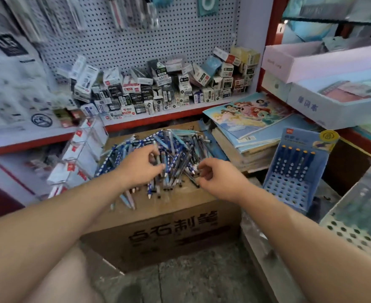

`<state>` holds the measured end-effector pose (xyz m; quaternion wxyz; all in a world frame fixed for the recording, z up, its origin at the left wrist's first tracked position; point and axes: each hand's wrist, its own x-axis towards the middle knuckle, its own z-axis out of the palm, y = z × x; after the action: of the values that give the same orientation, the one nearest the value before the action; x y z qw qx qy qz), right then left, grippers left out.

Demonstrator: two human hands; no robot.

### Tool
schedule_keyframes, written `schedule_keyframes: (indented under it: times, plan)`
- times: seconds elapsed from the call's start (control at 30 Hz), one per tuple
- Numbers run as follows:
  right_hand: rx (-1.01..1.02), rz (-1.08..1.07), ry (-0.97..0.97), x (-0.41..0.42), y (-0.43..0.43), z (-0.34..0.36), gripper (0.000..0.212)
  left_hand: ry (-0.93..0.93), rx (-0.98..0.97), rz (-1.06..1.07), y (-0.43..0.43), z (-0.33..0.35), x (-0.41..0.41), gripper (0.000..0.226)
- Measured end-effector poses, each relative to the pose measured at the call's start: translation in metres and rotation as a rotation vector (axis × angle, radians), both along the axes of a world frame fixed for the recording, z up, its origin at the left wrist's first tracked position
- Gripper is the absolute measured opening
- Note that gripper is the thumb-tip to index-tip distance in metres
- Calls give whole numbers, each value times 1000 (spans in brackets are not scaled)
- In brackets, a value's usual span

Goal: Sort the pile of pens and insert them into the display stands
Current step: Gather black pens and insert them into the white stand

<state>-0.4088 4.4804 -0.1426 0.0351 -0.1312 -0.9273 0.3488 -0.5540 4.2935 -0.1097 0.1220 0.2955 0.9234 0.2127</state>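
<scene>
A heap of pens (175, 149), mostly dark blue with white dots, light blue and black, lies on top of a brown cardboard box (171, 228). My left hand (140, 167) hovers over the heap's left middle, thumb and fingers loosely curled with a gap between them, fingertips touching pens. My right hand (217, 178) is at the heap's right front edge, fingers bent downward. A thin dark pen (192, 179) lies just by its thumb tip. A blue display stand (289, 189) to the right holds several dark blue pens (294, 160) in its back row.
A clear tiered display stand (79, 156) with red labels leans at the box's left. A stack of colouring books (250, 125) lies behind right. Small pen boxes (158, 90) crowd the shelf under the pegboard. Perforated metal shelf (355, 232) sits at right.
</scene>
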Motion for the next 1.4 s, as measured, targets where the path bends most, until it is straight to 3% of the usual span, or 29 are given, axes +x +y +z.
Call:
schedule_keyframes:
  times: [0.23, 0.6, 1.0, 1.07, 1.23, 1.33, 1.4]
  plan:
    - [-14, -59, -48, -43, -29, -20, 43, -125, 96, 46, -49, -29, -19, 57]
    - [151, -312, -147, -93, -55, -46, 36, -141, 154, 10, -60, -48, -32, 25]
    - [-333, -495, -36, -86, -49, -34, 25, -234, 240, -8, -46, -54, -42, 20]
    - [-360, -406, -10, -78, -56, -26, 22, -351, 328, -1, -40, -56, -41, 24]
    - [-423, -147, 33, -71, -79, -25, 15, -871, 585, 106, -30, -50, -32, 22]
    - [-422, -139, 52, -77, -78, -25, 9, -924, 664, 180, -31, -49, -33, 20]
    - [-303, -228, 55, -84, -67, -29, 6, -880, 662, 204, -34, -49, -37, 15]
